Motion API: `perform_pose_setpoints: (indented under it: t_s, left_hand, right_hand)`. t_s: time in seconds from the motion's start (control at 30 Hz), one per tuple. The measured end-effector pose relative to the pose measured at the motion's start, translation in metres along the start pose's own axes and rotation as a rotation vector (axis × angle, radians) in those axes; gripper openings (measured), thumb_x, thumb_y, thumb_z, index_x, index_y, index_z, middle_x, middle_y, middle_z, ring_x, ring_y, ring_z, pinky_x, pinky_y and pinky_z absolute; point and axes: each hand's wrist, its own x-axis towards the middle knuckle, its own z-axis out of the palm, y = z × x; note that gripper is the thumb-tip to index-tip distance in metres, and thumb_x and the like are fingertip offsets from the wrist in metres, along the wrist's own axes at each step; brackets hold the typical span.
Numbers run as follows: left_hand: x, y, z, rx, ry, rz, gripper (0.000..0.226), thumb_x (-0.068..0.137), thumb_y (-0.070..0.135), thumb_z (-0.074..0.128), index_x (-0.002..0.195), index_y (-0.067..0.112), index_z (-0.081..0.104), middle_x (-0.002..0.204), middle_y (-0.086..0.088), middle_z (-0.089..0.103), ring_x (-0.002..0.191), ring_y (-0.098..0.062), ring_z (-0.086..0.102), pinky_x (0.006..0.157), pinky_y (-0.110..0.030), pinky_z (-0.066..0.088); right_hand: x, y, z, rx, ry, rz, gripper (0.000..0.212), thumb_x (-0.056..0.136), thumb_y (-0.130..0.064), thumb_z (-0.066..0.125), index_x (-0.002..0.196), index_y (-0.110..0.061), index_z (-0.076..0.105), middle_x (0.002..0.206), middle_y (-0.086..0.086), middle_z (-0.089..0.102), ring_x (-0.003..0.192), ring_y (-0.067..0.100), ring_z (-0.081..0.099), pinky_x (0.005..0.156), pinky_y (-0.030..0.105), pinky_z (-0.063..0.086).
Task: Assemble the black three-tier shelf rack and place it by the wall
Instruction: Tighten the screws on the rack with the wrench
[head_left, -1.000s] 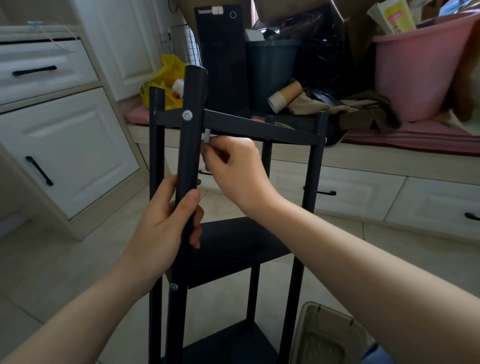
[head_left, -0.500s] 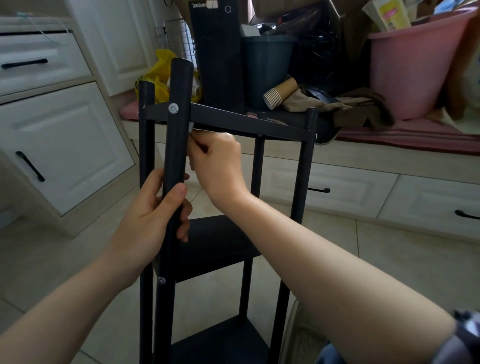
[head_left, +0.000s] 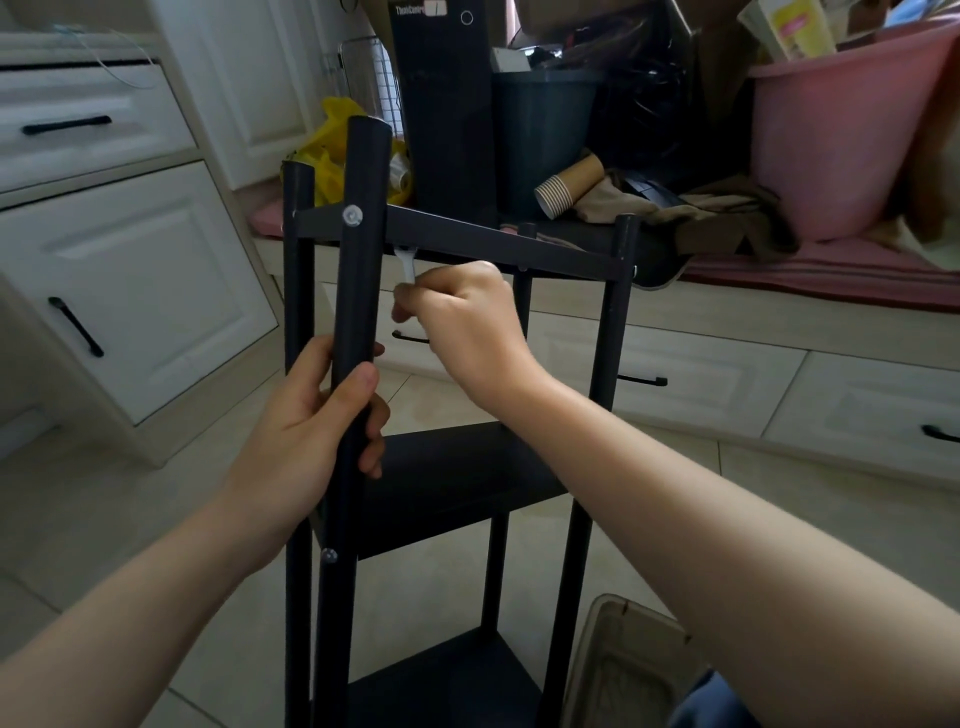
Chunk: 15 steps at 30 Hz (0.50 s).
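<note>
The black three-tier shelf rack (head_left: 498, 244) stands upright on the tiled floor in front of me. A silver screw head (head_left: 352, 215) shows on its near left post (head_left: 358, 270) at the top tier. My left hand (head_left: 317, 421) grips that post below the top shelf. Just under the top shelf's front edge, my right hand (head_left: 462, 322) pinches a small silver wrench (head_left: 406, 266). The wrench's upper end sits at the underside of the shelf beside the post. The middle tier (head_left: 457, 483) and bottom tier (head_left: 441, 686) are in place.
White drawers and cabinet (head_left: 119, 270) stand to the left. A low bench (head_left: 779, 322) behind the rack carries a black computer tower (head_left: 447, 104), a dark bin (head_left: 545, 130), paper cups (head_left: 566, 189), clothes and a pink tub (head_left: 841, 135). A beige tray (head_left: 623, 670) lies on the floor at lower right.
My right hand has dropped and swung right with the wrench, so the tool now shows below the shelf edge. The left hand keeps its grip on the post.
</note>
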Motion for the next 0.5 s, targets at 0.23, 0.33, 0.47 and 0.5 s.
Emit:
perform_pose_setpoints:
  t_s: [0.23,0.33,0.47,0.5]
  left_hand:
    - [-0.0018,0.0026,0.0021,-0.009,-0.001,-0.019,0.038,0.083,0.053,0.055,0.116,0.034,0.057,0.066,0.003,0.054,0.055,-0.017,0.053,0.056,-0.026,0.053]
    - [-0.0025,0.0032,0.0027,-0.016,-0.008,-0.021,0.037,0.082,0.054,0.055,0.115,0.036,0.058,0.066,0.003,0.054,0.055,-0.016,0.053,0.057,-0.027,0.053]
    - [-0.0028,0.0031,0.0032,-0.026,-0.023,-0.022,0.035,0.081,0.055,0.056,0.111,0.040,0.060,0.067,0.003,0.054,0.055,-0.016,0.053,0.057,-0.026,0.053]
    - [-0.0026,0.0031,0.0035,-0.024,-0.023,-0.019,0.034,0.081,0.055,0.056,0.111,0.039,0.060,0.067,0.003,0.054,0.055,-0.017,0.053,0.057,-0.027,0.054]
  right_hand:
    - [-0.0022,-0.0058,-0.0108,-0.032,-0.047,-0.032,0.030,0.093,-0.013,0.060,0.065,-0.020,0.069,0.072,-0.008,0.065,0.070,0.006,0.057,0.058,0.021,0.044]
    - [-0.0043,-0.0084,-0.0105,-0.034,-0.054,-0.024,0.027,0.094,-0.012,0.059,0.071,-0.018,0.071,0.066,-0.015,0.057,0.064,0.004,0.054,0.057,0.018,0.042]
    - [-0.0044,-0.0099,-0.0088,-0.012,-0.046,-0.018,0.024,0.096,-0.012,0.059,0.077,-0.014,0.074,0.056,-0.008,0.058,0.055,0.010,0.054,0.051,0.025,0.047]
    - [-0.0040,-0.0101,-0.0080,-0.010,-0.036,-0.020,0.024,0.096,-0.012,0.058,0.078,-0.014,0.074,0.056,-0.007,0.059,0.055,0.009,0.055,0.053,0.025,0.049]
